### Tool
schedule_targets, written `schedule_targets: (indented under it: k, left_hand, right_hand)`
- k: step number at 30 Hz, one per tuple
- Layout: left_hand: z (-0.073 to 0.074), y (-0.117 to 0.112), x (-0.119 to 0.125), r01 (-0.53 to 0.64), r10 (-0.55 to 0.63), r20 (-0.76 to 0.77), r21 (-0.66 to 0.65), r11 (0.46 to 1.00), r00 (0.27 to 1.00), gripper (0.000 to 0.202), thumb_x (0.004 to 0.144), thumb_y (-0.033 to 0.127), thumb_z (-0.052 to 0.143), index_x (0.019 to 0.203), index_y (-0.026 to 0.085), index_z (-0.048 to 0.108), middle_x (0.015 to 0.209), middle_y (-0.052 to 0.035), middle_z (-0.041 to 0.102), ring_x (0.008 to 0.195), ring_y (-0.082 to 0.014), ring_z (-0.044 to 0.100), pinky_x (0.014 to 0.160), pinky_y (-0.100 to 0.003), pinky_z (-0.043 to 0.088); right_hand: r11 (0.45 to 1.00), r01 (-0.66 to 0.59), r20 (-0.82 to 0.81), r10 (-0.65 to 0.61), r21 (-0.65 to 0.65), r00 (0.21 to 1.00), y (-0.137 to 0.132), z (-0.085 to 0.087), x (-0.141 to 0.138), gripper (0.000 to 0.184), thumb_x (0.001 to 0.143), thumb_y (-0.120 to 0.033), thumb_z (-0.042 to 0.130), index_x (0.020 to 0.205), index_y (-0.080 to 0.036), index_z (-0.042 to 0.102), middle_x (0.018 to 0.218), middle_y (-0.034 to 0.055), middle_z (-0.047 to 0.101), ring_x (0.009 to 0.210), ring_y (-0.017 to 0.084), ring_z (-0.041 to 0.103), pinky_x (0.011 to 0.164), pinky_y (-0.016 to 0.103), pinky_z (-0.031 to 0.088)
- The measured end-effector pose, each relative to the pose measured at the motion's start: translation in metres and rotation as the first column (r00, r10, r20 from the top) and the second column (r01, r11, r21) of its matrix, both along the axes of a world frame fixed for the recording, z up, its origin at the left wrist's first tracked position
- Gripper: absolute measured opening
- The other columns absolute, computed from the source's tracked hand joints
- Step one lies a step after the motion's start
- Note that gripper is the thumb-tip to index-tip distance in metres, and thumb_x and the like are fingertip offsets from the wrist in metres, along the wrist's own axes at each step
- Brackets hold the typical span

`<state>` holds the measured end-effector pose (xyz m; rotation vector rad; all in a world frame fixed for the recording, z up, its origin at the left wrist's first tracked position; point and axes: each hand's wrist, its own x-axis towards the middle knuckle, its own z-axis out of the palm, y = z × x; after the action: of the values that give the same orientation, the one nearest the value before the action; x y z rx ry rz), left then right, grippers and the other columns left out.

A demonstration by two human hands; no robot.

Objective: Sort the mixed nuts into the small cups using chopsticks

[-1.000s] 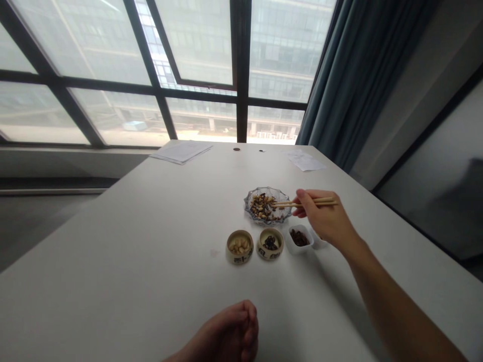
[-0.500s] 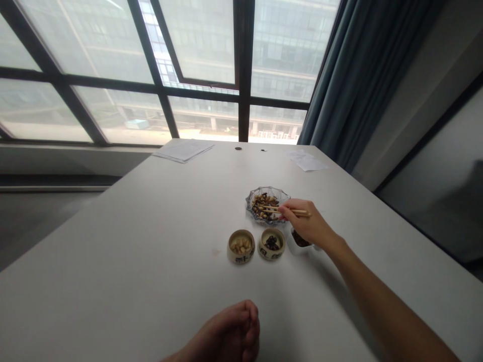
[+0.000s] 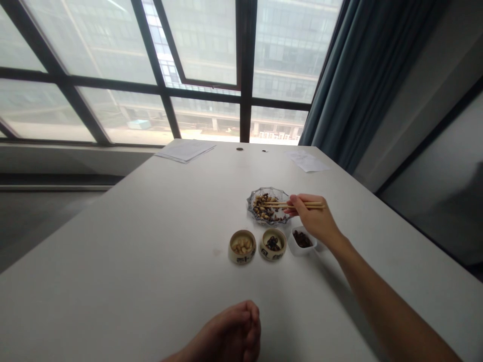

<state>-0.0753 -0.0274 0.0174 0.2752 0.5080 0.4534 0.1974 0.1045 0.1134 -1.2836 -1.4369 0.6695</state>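
My right hand grips a pair of wooden chopsticks, whose tips reach into a glass dish of mixed nuts and dark seeds. In front of the dish stand a tan cup of pale nuts, a tan cup of dark seeds and a small white dish of dark seeds. My left hand rests on the white table near its front edge, its fingers curled together with nothing seen in them.
A stack of papers lies at the table's far left and another sheet at the far right. Large windows stand behind the table, with a blue-grey curtain at the right.
My right hand first moved left and lower over the dish, then drew back a little to the right, uncovering the small white dish. The left hand has stayed put.
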Motion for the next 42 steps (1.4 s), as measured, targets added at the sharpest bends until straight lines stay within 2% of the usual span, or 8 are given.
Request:
schedule_targets:
  k: [6,14,18,23,27,30,35,42]
  left_hand:
    - [-0.001,0.000,0.001,-0.003,0.003,0.003,0.032,0.999,1.000,0.009,0.085,0.027,0.064,0.084,0.018,0.061,0.067,0.0017,0.051,0.055,-0.0102,0.043,0.060,-0.027,0.019]
    - [-0.002,0.003,0.004,-0.009,0.009,0.023,0.018,1.000,1.000,0.008,0.085,0.025,0.064,0.082,0.018,0.061,0.065,0.0021,0.051,0.053,-0.0098,0.044,0.058,-0.027,0.020]
    - [-0.001,0.002,0.003,0.012,-0.012,0.025,0.002,1.000,1.000,0.007,0.084,0.025,0.064,0.083,0.018,0.063,0.065,0.0017,0.052,0.054,-0.0102,0.047,0.058,-0.026,0.020]
    - [0.000,0.001,0.001,0.001,-0.001,0.034,0.004,1.000,0.999,0.008,0.083,0.025,0.066,0.082,0.017,0.064,0.066,0.0015,0.053,0.054,-0.0099,0.047,0.057,-0.026,0.021]
    - [0.001,0.001,0.000,-0.008,0.008,0.022,-0.020,1.000,1.000,0.007,0.084,0.024,0.065,0.082,0.018,0.064,0.066,0.0019,0.052,0.054,-0.0093,0.046,0.056,-0.025,0.021]
    - [0.002,0.002,-0.001,-0.003,0.003,0.025,0.001,1.000,1.000,0.008,0.084,0.024,0.065,0.080,0.017,0.063,0.065,0.0018,0.052,0.054,-0.0093,0.046,0.056,-0.025,0.022]
    - [0.003,0.002,0.000,0.007,-0.007,0.023,-0.016,1.000,1.000,0.007,0.084,0.023,0.065,0.081,0.018,0.062,0.066,0.0020,0.052,0.055,-0.0092,0.046,0.056,-0.024,0.022]
    - [0.002,0.003,0.000,0.000,0.000,0.020,-0.016,1.000,1.000,0.007,0.083,0.023,0.066,0.082,0.018,0.062,0.066,0.0025,0.051,0.054,-0.0091,0.047,0.056,-0.024,0.022]
  right_hand:
    - [0.997,-0.081,0.114,0.082,-0.014,0.990,0.000,-0.004,-0.004,0.039,0.098,-0.049,0.064,0.076,-0.018,0.075,0.075,0.0070,0.078,0.070,0.025,0.077,0.062,0.031,0.058]
    - [1.000,-0.018,0.049,0.019,-0.006,0.999,0.006,-0.013,0.000,0.048,0.095,-0.059,0.064,0.073,-0.018,0.074,0.075,0.0085,0.079,0.072,0.028,0.079,0.065,0.036,0.064]
    - [0.999,0.010,0.020,-0.011,0.032,1.000,-0.002,0.004,0.001,0.047,0.095,-0.060,0.066,0.077,-0.017,0.077,0.079,0.0096,0.080,0.072,0.028,0.079,0.068,0.037,0.066]
    - [0.999,0.014,-0.072,-0.010,0.050,0.997,-0.036,0.048,-0.010,0.045,0.092,-0.058,0.072,0.088,-0.014,0.082,0.082,0.0109,0.082,0.076,0.028,0.081,0.070,0.035,0.068]
    - [0.998,-0.061,-0.084,0.062,0.012,0.995,-0.067,0.075,-0.024,0.043,0.091,-0.057,0.074,0.087,-0.016,0.083,0.081,0.0107,0.082,0.074,0.028,0.081,0.070,0.035,0.069]
    - [0.993,-0.113,-0.066,0.112,-0.026,0.992,-0.078,0.081,-0.030,0.039,0.093,-0.055,0.074,0.089,-0.017,0.084,0.080,0.0098,0.082,0.071,0.026,0.081,0.068,0.034,0.069]
    - [0.983,-0.163,-0.083,0.156,-0.083,0.984,-0.080,0.082,-0.031,0.041,0.093,-0.056,0.073,0.089,-0.016,0.083,0.076,0.0100,0.081,0.068,0.025,0.081,0.063,0.031,0.068]
    - [0.993,-0.113,-0.085,0.109,-0.043,0.990,-0.080,0.086,-0.029,0.043,0.092,-0.058,0.073,0.086,-0.017,0.082,0.074,0.0095,0.080,0.064,0.025,0.080,0.060,0.029,0.067]
